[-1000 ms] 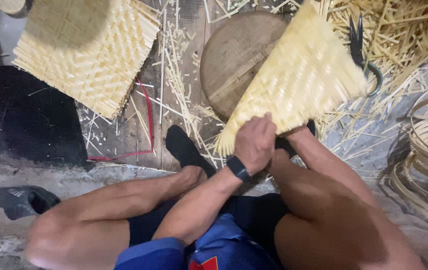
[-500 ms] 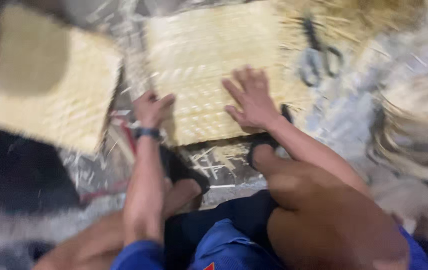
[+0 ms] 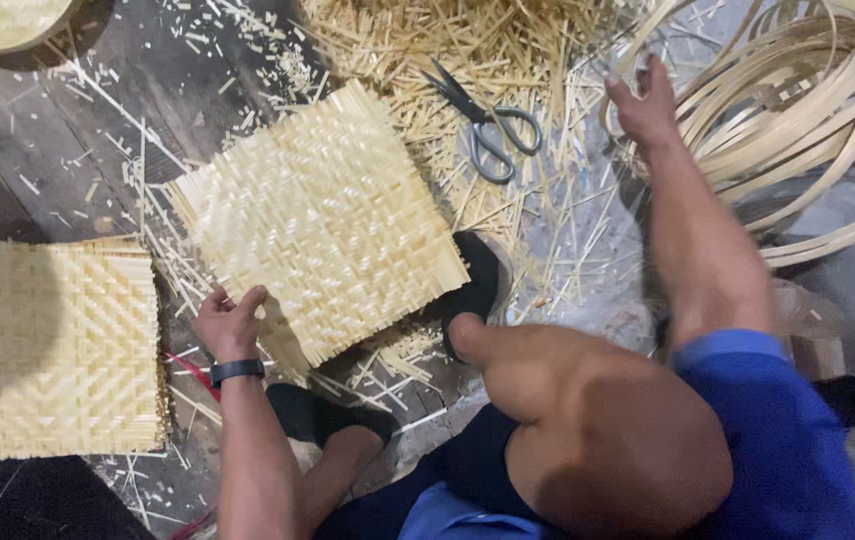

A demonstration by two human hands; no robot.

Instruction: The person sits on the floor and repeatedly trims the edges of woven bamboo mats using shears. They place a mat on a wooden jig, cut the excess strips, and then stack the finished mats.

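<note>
Your left hand (image 3: 228,322) has its fingers (image 3: 251,297) curled onto the near-left edge of the square woven bamboo mat (image 3: 320,220), gripping it where it lies flat on the wooden floor (image 3: 38,150), turned a bit like a diamond in front of you. There's a dark band on that wrist. Your right hand (image 3: 640,102) is stretched way out to the right with the fingers (image 3: 656,68) spread loose, not clamped on anything, touching or right at the pile of coiled bamboo hoops (image 3: 798,110); can't tell if it's actually got hold of a strip, since that part's a bit blurry. Between the two hands, just past the mat's far corner, a pair of scissors (image 3: 493,125) lies on a heap of loose bamboo slivers (image 3: 428,45). Your foot in a dark sock (image 3: 476,285) sits right against the mat's right corner, maybe tucked under it. Off to your left there's a second woven mat (image 3: 48,345), well apart from the first, with scraps scattered all over the floor around both.
</note>
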